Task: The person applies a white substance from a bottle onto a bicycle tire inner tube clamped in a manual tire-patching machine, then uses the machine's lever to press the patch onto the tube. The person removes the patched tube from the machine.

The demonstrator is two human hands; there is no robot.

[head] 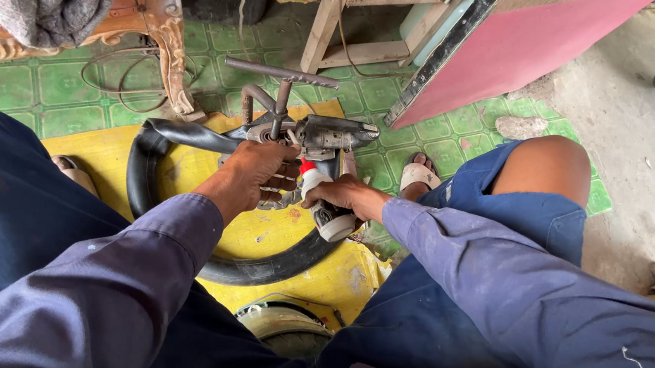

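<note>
white bottle (323, 201), nozzle probably up-left

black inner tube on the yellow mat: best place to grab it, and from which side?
Probably the free arc of the black inner tube at the far left of the loop, approached from the left, outside the curve. There the rubber is bare; a hand can wrap round it. Its top end sits in the metal clamp tool under the left hand, and the right hand, holding a small white bottle, crowds the near arc.

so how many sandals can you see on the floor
2. One sandal is on the foot right of the hands, on the green tiles; another sandal peeks out at the left by the yellow mat, largely hidden behind the leg.
</note>
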